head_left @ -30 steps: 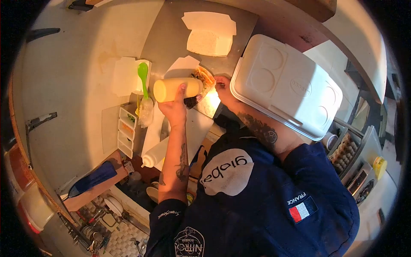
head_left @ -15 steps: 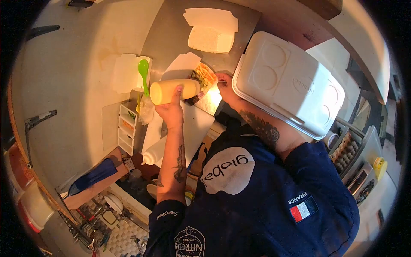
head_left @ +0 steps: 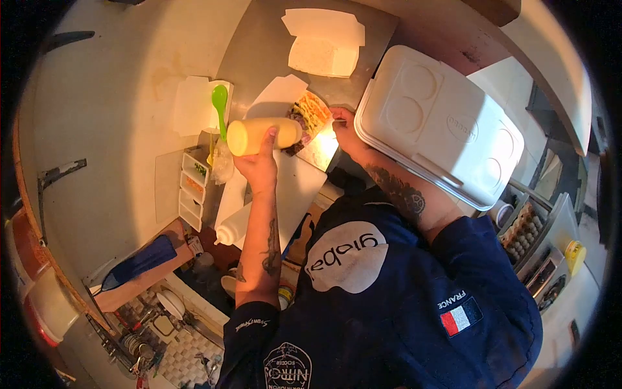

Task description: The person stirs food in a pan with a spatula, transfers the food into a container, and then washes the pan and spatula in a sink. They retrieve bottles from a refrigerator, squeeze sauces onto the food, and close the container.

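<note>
My left hand (head_left: 260, 162) is wrapped round a yellow squeeze bottle (head_left: 256, 136), which lies nearly level with its narrow end over an open food carton (head_left: 321, 150). Inside the carton are shredded orange and yellow pieces (head_left: 310, 111) and darker purple bits. The fingers of my right hand (head_left: 343, 124) are closed at the carton's right edge, beside a large white lidded container (head_left: 421, 120). A white squeeze bottle (head_left: 234, 227) lies on the white board (head_left: 295, 178) below.
Another open carton (head_left: 324, 55) stands at the top. A green spoon (head_left: 220, 107) rests by an open white box (head_left: 192, 104) at the left. Below it is a small white rack (head_left: 192, 194) with compartments. Egg trays (head_left: 520, 230) are at the right.
The whole view has shifted slightly. My left hand still holds the yellow bottle over the carton, with little change in its tilt, and my right hand stays at the carton's edge.
</note>
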`<state>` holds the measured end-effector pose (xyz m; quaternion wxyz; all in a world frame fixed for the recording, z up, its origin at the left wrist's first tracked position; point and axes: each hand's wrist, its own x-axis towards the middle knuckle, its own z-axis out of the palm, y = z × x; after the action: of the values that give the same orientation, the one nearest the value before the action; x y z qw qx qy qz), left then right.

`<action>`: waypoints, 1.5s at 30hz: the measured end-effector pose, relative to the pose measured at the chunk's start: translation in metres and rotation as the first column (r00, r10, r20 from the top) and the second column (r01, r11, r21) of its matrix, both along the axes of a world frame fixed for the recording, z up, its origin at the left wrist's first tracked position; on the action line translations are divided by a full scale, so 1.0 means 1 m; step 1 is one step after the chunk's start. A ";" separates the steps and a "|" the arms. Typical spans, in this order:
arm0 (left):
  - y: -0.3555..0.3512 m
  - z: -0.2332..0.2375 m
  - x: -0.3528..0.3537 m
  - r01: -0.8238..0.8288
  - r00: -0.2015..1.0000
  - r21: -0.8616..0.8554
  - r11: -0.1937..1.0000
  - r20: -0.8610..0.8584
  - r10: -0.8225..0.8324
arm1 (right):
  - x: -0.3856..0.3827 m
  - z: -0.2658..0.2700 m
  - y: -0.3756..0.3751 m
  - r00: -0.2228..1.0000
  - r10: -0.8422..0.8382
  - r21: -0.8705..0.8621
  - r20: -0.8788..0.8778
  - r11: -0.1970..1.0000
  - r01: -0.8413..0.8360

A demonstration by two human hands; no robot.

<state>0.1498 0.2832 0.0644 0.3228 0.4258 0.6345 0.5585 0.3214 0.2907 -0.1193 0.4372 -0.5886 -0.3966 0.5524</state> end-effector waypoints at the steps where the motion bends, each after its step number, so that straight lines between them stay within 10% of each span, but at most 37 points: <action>1: 0.007 0.002 0.002 -0.026 1.000 0.010 1.000 -0.003 0.026 | -0.001 -0.002 -0.001 1.000 -0.012 0.019 0.004 1.000 0.012; 45: -0.033 0.001 -0.030 -0.082 0.994 -0.075 0.994 -0.075 0.077 | 0.004 -0.001 0.000 0.999 0.045 -0.042 -0.008 0.998 -0.045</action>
<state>0.1202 0.2505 0.0650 0.2934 0.4072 0.6835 0.5300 0.3253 0.2910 -0.1200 0.4136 -0.5868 -0.3965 0.5722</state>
